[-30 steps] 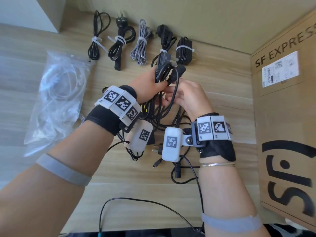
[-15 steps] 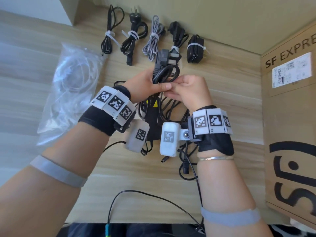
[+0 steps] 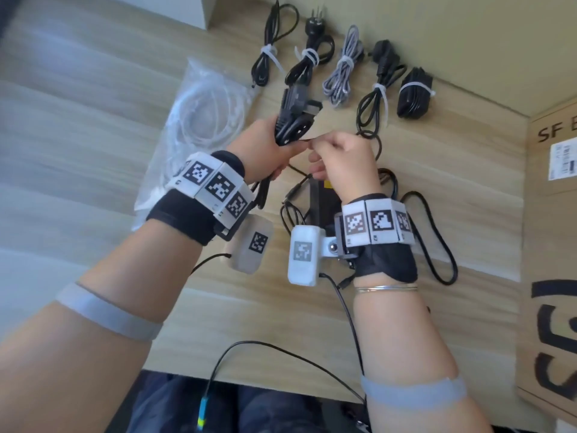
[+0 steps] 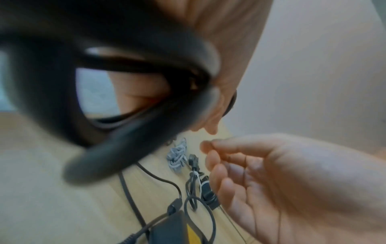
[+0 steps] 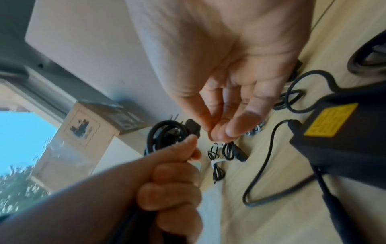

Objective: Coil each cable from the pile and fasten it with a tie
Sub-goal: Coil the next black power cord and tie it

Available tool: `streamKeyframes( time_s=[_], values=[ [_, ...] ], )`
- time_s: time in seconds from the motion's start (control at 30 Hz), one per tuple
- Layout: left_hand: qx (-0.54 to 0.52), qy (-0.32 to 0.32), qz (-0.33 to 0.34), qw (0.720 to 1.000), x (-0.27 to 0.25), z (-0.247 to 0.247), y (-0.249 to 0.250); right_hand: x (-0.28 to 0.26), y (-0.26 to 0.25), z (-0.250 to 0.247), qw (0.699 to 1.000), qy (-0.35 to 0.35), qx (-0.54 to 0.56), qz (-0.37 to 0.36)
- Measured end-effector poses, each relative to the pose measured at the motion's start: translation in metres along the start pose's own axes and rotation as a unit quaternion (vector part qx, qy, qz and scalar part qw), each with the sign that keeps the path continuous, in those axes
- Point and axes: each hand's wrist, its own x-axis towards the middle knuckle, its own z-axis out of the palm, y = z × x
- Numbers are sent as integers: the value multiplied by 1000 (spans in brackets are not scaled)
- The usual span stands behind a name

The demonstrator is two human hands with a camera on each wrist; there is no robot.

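My left hand (image 3: 268,145) grips a coiled black power cable (image 3: 292,120) in its fist above the table; the plug ends stick out past the thumb. The coil (image 4: 125,82) fills the left wrist view, blurred. Just right of it, my right hand (image 3: 340,157) pinches a thin strand, seemingly a tie, between thumb and forefinger (image 5: 217,132), close to my left thumb (image 5: 188,143). Below the hands lie loose black cables (image 3: 437,245) and a black power adapter (image 5: 334,132) with a yellow label.
Several tied cable bundles (image 3: 343,67) lie in a row at the table's back. A clear plastic bag (image 3: 209,110) with white contents sits at the left. A cardboard box (image 3: 552,214) stands along the right side. A thin black wire (image 3: 281,351) runs off the near table edge.
My right hand has left the cable loops and now pinches with its fingertips beside my left thumb. My left fist holds the gathered coil alone. The view has shifted.
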Motion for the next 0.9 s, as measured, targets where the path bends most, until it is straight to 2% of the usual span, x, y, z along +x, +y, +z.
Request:
streamKeyframes(
  time_s=[0.1,0.3,0.67,0.9],
  values=[
    [-16,29,-27,999,-7,-16,-12,-3,-1,23,998,-47,-36,-5],
    [11,66,-28,997,-21,-40,-32,-4,9,76,981,-150,-122,12],
    [14,49,-34,998,-22,-47,-53,1,18,103,972,-112,-202,51],
    [1,32,-45,998,-13,-44,-57,1,14,106,964,-134,-216,77]
  ],
)
